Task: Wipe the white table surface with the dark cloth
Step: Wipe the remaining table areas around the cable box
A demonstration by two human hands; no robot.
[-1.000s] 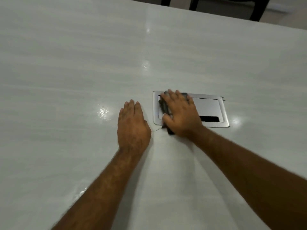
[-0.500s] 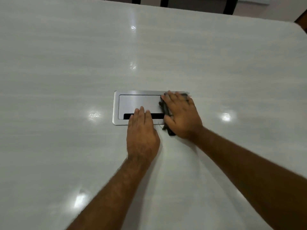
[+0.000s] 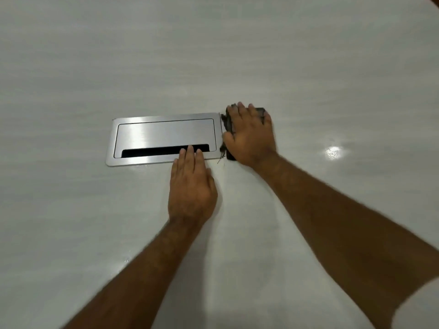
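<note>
Beside the metal hatch, my right hand presses the dark cloth flat on the desk; my left hand rests open, fingers straight.

A glossy white worktop is shown with a brushed metal cable hatch set flush into it. A dark cloth lies just beside the hatch's right end.

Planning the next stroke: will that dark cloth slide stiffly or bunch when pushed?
Probably floppy: the dark cloth shows frayed threads at its edge. Flattened under the right hand, it likely glides on the glossy white table.
</note>
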